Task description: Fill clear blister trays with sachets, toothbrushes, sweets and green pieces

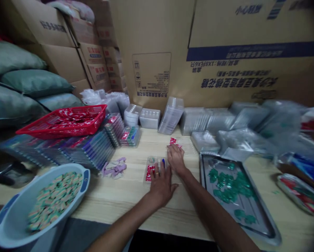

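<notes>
Two hands rest on a wooden table (pixel 130 199). The left hand (pixel 161 185) lies open, fingers spread, on one clear plastic tray (pixel 154 167). Just beyond that tray, the right hand (pixel 176 159) touches one red packet (pixel 173 141) with its fingertips; whether it grasps cannot be told. Right of the tray sits one metal tray (pixel 267 224) of green pieces (pixel 225 185); left, one pale blue basin (pixel 86 182).

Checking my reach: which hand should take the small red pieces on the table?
Probably the right hand: its fingertips sit at the small red pieces on the pale wooden table, while the left hand lies farther back, over the clear plastic tray.
</notes>
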Demonstrator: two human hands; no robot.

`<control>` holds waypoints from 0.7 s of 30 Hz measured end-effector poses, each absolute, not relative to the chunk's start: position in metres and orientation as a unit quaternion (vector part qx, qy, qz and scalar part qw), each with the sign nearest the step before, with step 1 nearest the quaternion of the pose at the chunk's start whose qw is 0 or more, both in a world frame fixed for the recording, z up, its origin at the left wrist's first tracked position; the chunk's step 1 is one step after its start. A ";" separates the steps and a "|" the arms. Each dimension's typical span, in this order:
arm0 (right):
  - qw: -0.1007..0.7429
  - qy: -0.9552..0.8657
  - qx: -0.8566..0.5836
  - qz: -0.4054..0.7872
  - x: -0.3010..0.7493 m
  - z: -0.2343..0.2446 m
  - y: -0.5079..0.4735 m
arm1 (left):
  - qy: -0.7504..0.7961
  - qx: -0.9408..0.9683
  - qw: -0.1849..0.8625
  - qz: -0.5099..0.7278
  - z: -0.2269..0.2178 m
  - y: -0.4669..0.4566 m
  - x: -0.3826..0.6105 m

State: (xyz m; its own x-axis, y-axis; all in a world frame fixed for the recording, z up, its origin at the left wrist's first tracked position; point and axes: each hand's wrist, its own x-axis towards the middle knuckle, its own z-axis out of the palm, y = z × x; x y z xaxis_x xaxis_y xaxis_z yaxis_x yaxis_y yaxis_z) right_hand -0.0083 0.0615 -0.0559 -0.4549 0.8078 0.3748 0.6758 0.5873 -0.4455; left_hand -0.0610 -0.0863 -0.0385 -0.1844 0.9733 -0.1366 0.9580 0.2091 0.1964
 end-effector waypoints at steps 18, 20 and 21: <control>0.127 -0.887 -0.434 0.093 0.095 -0.038 0.063 | 0.784 0.614 0.063 0.069 -0.032 -0.031 -0.073; 0.231 -0.842 -0.448 0.194 0.101 -0.031 0.065 | 0.782 0.600 0.060 0.158 -0.030 -0.033 -0.081; 0.297 -0.804 -0.441 0.267 0.106 -0.027 0.065 | 0.771 0.593 0.066 0.223 -0.028 -0.034 -0.084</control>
State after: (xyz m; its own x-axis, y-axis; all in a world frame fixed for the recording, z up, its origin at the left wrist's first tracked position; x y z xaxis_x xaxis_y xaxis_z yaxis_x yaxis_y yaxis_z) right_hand 0.1062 0.0649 -0.0266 -0.4350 0.8676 0.2410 0.5505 0.4681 -0.6912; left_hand -0.0841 -0.0339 -0.0285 -0.2887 0.9436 0.1624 0.8848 0.1981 0.4218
